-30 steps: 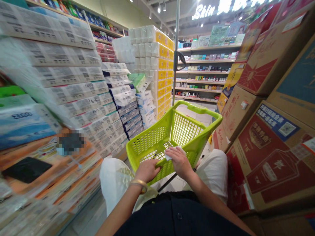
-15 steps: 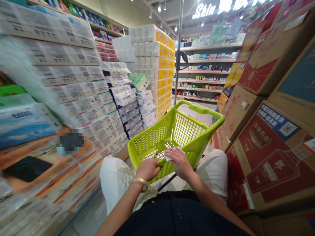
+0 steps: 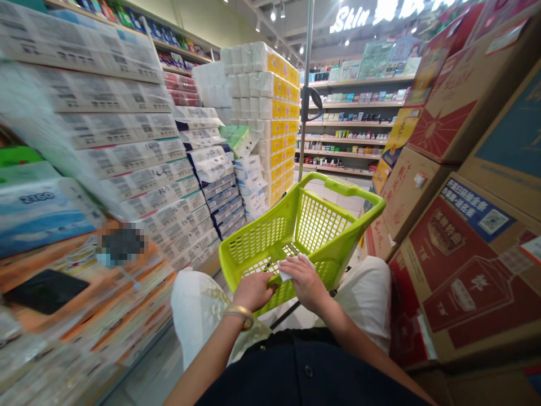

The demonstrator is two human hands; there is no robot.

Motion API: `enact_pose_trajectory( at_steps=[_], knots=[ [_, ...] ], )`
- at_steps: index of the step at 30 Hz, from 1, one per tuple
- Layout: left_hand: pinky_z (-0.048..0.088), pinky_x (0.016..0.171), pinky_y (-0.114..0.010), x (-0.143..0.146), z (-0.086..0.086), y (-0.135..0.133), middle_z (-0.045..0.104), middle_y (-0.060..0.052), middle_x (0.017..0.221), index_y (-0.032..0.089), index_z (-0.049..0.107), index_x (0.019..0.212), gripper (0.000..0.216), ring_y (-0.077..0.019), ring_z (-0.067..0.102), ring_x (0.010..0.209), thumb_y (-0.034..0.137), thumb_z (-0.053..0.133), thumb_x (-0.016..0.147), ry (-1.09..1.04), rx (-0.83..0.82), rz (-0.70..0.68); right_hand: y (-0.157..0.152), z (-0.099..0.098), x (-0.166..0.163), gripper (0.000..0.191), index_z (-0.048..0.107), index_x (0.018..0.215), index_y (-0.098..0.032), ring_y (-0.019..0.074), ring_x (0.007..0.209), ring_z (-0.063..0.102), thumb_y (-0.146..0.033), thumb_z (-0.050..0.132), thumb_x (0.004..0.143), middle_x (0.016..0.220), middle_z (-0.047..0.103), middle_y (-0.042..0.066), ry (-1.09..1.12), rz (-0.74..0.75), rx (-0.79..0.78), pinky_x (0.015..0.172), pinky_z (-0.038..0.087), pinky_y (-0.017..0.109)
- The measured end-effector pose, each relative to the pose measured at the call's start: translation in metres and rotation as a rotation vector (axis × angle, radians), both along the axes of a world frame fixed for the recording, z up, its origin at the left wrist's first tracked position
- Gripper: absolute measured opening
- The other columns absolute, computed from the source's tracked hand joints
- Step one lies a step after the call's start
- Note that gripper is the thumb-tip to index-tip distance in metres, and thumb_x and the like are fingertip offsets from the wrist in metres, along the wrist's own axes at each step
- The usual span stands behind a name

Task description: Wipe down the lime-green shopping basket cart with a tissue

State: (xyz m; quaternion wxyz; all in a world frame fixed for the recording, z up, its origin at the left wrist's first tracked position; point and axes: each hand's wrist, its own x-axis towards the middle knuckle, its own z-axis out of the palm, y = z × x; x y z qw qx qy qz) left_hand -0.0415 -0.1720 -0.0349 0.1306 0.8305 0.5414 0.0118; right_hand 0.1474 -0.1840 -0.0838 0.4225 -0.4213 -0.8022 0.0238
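Observation:
Between my knees stands a lime-green shopping basket [image 3: 266,237] with perforated walls and a raised handle at its far end. My left hand [image 3: 253,290] is closed round its near rim. Just to the right, my right hand [image 3: 302,276] presses a white wipe [image 3: 285,274] against the same rim. The fingers lie over the wipe, so only its edges show beside them. Through the basket's open top I see its slotted floor.
Stacked paper packs [image 3: 139,129] rise on the left, with a black phone [image 3: 48,290] on a nearer orange pack. Toilet-roll packs [image 3: 264,118] stand ahead, beside a metal pole [image 3: 307,67]. Printed cartons [image 3: 469,270] line the right side. Stocked shelves [image 3: 355,104] fill the back.
My right hand has slid slightly left along the rim with the wipe, closer to my left hand. The left hand and the basket have hardly moved.

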Motion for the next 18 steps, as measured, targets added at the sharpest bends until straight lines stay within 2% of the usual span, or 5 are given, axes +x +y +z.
enact_pose_trajectory(
  at_steps=[2,5,7,14,18],
  knots=[
    [0.048,0.080,-0.031,-0.001,0.001,0.000,0.074,-0.004,0.102,0.031,0.070,0.101,0.024,-0.0241,0.068,0.099,0.037,0.050,0.089,-0.008,-0.005,-0.006,0.006,0.004,0.015,0.046,0.069,0.116,-0.026,0.0217,0.123,0.060,-0.004,0.042,0.086,0.120,0.072,0.005,0.029,-0.072,0.004,0.112,0.037,0.049],
    [0.048,0.080,-0.031,-0.001,0.002,0.000,0.074,-0.004,0.101,0.031,0.070,0.100,0.025,-0.0240,0.068,0.099,0.037,0.049,0.089,-0.012,-0.009,-0.007,0.017,0.010,0.039,0.045,0.070,0.113,-0.024,0.0251,0.124,0.059,-0.005,0.040,0.086,0.118,0.072,0.007,0.119,-0.289,0.022,0.113,0.033,0.054],
    [0.049,0.081,-0.032,-0.001,0.002,0.000,0.074,-0.004,0.101,0.030,0.070,0.101,0.025,-0.0246,0.068,0.099,0.037,0.049,0.089,-0.007,-0.011,-0.008,0.018,0.009,0.040,0.045,0.071,0.112,-0.023,0.0260,0.125,0.058,-0.005,0.039,0.086,0.118,0.072,0.008,0.151,-0.359,0.025,0.114,0.030,0.056],
    [0.050,0.082,-0.035,-0.001,-0.001,0.002,0.074,-0.007,0.107,0.028,0.068,0.109,0.029,-0.0271,0.068,0.102,0.038,0.052,0.088,0.029,0.005,-0.010,-0.004,0.000,-0.010,0.047,0.067,0.118,-0.025,0.0200,0.124,0.059,-0.002,0.043,0.085,0.121,0.071,0.005,-0.018,-0.010,0.014,0.112,0.036,0.046],
    [0.049,0.080,-0.032,-0.002,-0.001,0.003,0.075,-0.003,0.102,0.030,0.070,0.100,0.024,-0.0243,0.068,0.099,0.038,0.051,0.089,0.004,0.006,-0.027,0.007,0.006,0.014,0.045,0.069,0.116,-0.024,0.0225,0.123,0.059,-0.003,0.041,0.087,0.120,0.072,0.005,0.037,-0.181,0.014,0.112,0.035,0.049]
  ],
)
